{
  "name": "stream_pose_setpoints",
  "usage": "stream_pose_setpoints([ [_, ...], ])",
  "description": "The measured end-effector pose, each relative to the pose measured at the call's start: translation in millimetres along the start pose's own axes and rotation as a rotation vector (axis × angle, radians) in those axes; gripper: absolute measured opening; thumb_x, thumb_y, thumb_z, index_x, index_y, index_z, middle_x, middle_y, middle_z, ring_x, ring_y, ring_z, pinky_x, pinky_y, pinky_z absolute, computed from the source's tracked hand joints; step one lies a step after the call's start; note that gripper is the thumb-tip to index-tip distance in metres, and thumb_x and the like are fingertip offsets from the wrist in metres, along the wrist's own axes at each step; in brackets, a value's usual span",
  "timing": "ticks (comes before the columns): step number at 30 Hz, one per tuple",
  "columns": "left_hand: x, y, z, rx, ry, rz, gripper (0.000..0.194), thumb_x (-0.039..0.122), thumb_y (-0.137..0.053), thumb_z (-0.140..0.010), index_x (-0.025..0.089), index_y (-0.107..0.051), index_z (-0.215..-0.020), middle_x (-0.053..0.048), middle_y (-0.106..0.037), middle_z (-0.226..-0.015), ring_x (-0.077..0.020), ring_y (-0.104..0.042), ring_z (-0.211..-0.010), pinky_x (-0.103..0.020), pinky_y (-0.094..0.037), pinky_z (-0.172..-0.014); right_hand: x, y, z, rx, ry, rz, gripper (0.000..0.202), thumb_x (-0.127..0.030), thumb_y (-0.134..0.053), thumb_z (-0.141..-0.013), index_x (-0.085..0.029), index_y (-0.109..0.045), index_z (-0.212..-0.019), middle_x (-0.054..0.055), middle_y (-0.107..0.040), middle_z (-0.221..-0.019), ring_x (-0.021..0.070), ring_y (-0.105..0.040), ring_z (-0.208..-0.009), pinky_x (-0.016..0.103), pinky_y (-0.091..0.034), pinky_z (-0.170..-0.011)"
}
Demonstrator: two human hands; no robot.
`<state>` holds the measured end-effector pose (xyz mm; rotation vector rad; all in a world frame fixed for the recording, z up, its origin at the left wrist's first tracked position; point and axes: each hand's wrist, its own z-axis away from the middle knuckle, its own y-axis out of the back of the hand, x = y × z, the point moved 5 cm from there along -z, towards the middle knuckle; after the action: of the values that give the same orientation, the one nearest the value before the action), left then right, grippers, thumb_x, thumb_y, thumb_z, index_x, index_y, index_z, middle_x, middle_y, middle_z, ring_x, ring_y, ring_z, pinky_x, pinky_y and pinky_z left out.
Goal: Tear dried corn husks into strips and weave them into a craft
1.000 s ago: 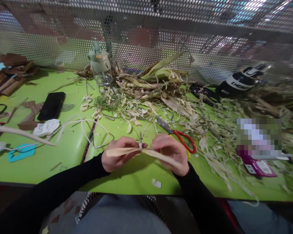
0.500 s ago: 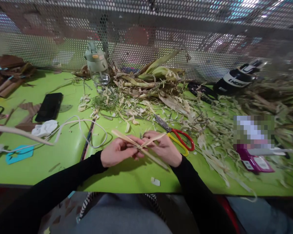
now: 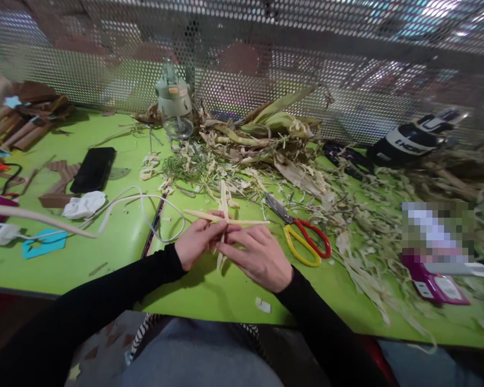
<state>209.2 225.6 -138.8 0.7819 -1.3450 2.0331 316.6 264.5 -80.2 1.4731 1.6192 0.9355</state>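
Pale corn husk strips (image 3: 248,222) cross one another in the middle, their ends pointing away, toward me and to both sides. My left hand (image 3: 196,240) pinches them near the crossing, thumb on top. My right hand (image 3: 258,252) has its fingers bent against the strip that hangs toward me, just right of the crossing. Both hands are above the green table (image 3: 210,298). Scissors (image 3: 302,231) with one red and one yellow handle lie partly spread to the right of my right hand.
Husk scraps and dried husks (image 3: 262,137) pile up along the perforated metal screen (image 3: 246,70). A clear bottle (image 3: 175,107) stands there; a black bottle (image 3: 411,140) leans at right. On the left are a phone (image 3: 93,170), a white cable (image 3: 139,189) and a blue tag (image 3: 44,243).
The crossed strips have been turned from a slanted X to an upright cross. My right hand has shifted lower, its back now facing up. The view has swung slightly left.
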Motion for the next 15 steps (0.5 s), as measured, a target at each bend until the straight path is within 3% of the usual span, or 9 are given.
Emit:
stream_pose_setpoints([
  [3,1,-2.1,-1,-0.042,-0.002,-0.074,0.034,0.032,-0.071,-0.073,0.013,-0.057,-0.097,-0.001,-0.066,-0.078,-0.0104,-0.063,-0.073,-0.022,-0.050,-0.069,3,3,1,0.116,-0.054,-0.084,0.018,-0.014,-0.055,-0.087,-0.022,-0.062,-0.100,0.002,-0.067,-0.091,0.0167,-0.056,-0.084,0.031,-0.040,-0.071],
  [6,6,-4.8,0,-0.054,-0.021,-0.132,0.035,0.033,-0.074,-0.069,0.012,-0.057,-0.092,-0.001,-0.066,-0.079,-0.0100,-0.063,-0.070,-0.025,-0.051,-0.071,20,9,6,0.254,-0.330,-0.235,0.007,-0.016,-0.056,-0.086,-0.018,-0.059,-0.091,0.005,-0.065,-0.094,0.0185,-0.057,-0.086,0.034,-0.044,-0.075],
  [10,11,-9.0,3,-0.103,-0.052,-0.272,0.035,0.035,-0.072,-0.071,0.012,-0.056,-0.093,-0.004,-0.067,-0.080,-0.0124,-0.065,-0.075,-0.026,-0.052,-0.072,36,-2,12,0.131,-0.692,-0.590,0.007,-0.022,-0.050,-0.090,-0.017,-0.055,-0.087,0.004,-0.064,-0.082,0.0162,-0.060,-0.072,0.030,-0.049,-0.064],
  [15,13,-7.2,3,-0.090,-0.147,-0.416,0.030,0.032,-0.068,-0.074,0.013,-0.052,-0.091,-0.001,-0.065,-0.073,-0.0102,-0.063,-0.066,-0.023,-0.049,-0.063,35,-8,14,0.085,-0.735,-0.695,0.011,-0.026,-0.048,-0.092,-0.017,-0.054,-0.090,0.003,-0.065,-0.082,0.0155,-0.063,-0.072,0.027,-0.050,-0.060],
])
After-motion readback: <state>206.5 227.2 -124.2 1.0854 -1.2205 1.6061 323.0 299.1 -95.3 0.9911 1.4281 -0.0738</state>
